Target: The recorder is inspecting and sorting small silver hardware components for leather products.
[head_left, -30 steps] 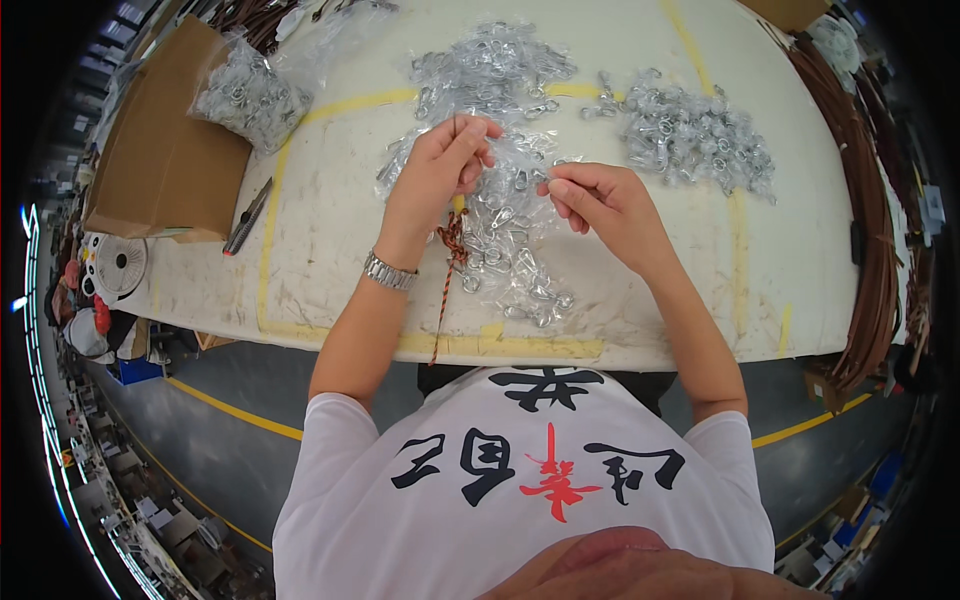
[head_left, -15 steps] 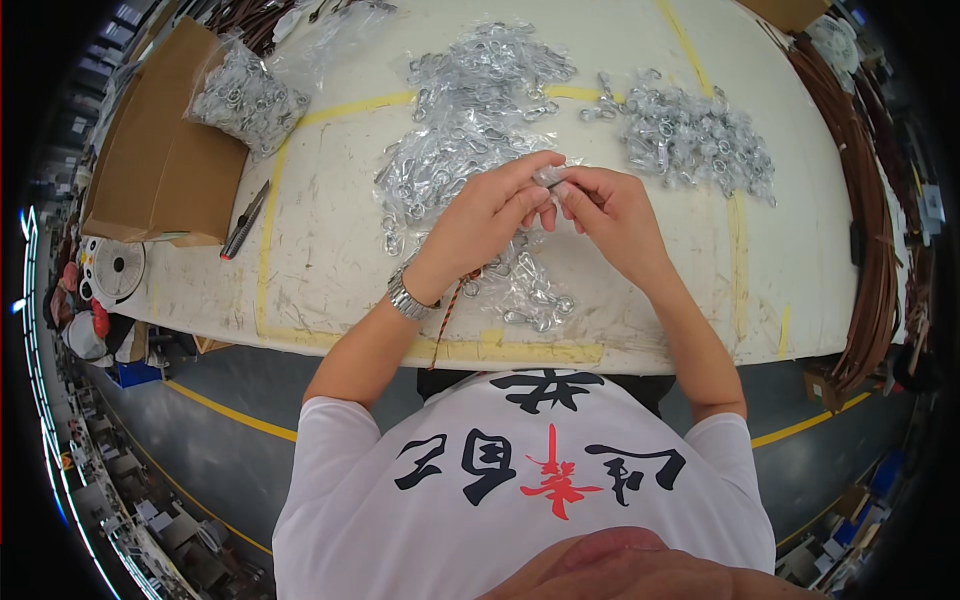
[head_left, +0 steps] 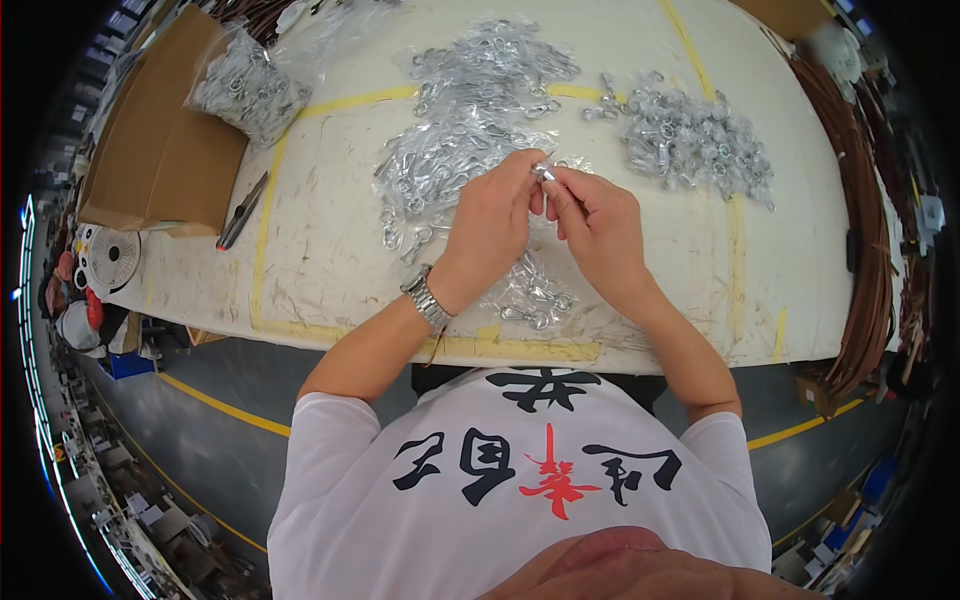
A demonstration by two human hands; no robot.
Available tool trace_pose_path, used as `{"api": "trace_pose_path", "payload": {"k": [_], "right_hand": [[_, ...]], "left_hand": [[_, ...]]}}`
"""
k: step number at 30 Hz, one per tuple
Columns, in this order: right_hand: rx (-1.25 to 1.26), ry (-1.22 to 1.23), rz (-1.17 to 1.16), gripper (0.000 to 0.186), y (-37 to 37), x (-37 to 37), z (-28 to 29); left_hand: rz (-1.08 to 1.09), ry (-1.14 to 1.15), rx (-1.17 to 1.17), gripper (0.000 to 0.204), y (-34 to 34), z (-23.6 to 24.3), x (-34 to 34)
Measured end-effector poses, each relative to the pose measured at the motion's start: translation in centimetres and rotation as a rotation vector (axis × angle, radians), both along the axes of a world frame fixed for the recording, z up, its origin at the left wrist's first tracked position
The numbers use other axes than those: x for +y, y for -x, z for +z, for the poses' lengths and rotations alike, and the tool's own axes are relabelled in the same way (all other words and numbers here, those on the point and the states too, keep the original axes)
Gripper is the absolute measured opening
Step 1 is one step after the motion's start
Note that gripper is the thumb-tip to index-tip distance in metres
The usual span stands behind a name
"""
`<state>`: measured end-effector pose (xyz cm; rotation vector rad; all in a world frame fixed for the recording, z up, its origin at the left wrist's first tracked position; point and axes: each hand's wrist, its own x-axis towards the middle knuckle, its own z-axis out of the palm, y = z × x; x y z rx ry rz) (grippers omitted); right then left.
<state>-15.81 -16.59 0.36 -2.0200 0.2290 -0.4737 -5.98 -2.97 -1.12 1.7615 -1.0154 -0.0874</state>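
Note:
Both hands meet over the worktable, fingertips pinched around a small silvery metal snap hook [head_left: 543, 172], most of which the fingers cover. My left hand [head_left: 497, 212], a metal watch on its wrist, closes on one side of it. From the other side, my right hand [head_left: 603, 222] grips it between thumb and curled fingers. Behind my left hand spreads a large pile of snap hooks [head_left: 450, 140] in clear plastic wrap. Several wrapped snap hooks [head_left: 535, 300] lie below my hands, near the table edge. Another heap of hooks [head_left: 695, 135] sits to the right.
At the left stand a cardboard box [head_left: 165, 130] and a clear bag of metal hooks [head_left: 250, 85]. A utility knife [head_left: 242, 212] lies by the box, with a small white fan [head_left: 110, 258] at the table's corner. Brown strips [head_left: 865, 220] hang along the right edge.
My left hand has turned more upright and its fingers have closed in toward my right hand. Silvery metal now shows between the fingertips. The heaps have barely changed.

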Motion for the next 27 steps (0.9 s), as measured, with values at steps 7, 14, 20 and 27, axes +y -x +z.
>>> {"api": "trace_pose_path", "payload": {"k": [7, 14, 20, 27], "right_hand": [[0.075, 0.223, -0.203, 0.016, 0.3, -3.3, 1.3], [-0.103, 1.096, -0.244, 0.044, -3.1, -8.6, 0.3], [0.018, 1.233, -0.127, 0.037, -6.3, -11.7, -6.9], [-0.014, 1.236, -0.209, 0.028, -4.6, -19.9, -6.8]], "left_hand": [[-0.308, 0.141, 1.096, 0.023, -2.1, 1.0, 1.3], [-0.183, 0.159, 0.991, 0.023, -4.1, -0.1, 1.6], [-0.128, 0.180, 1.013, 0.022, -4.5, 0.1, 1.7], [-0.159, 0.159, 1.045, 0.021, -4.6, 0.0, 1.9]]}}
